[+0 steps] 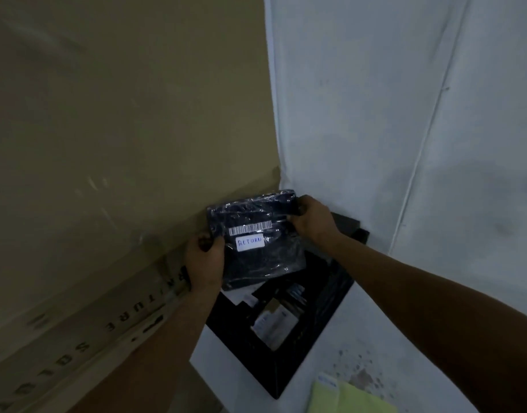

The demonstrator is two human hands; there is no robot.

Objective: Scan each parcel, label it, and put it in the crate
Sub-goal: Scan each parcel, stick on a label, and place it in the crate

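Holding the shiny wrapped parcel point(256, 239) by its two ends above the black crate point(286, 329), the left hand point(204, 260) and right hand point(311, 217) grip tight, but the slick wrap could perhaps slip and drop it outside.

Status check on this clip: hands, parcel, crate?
Left hand and right hand both grip the dark plastic-wrapped parcel, white RETURN label on. Parcel held above the black plastic crate. Other packages already inside; nothing blocking.
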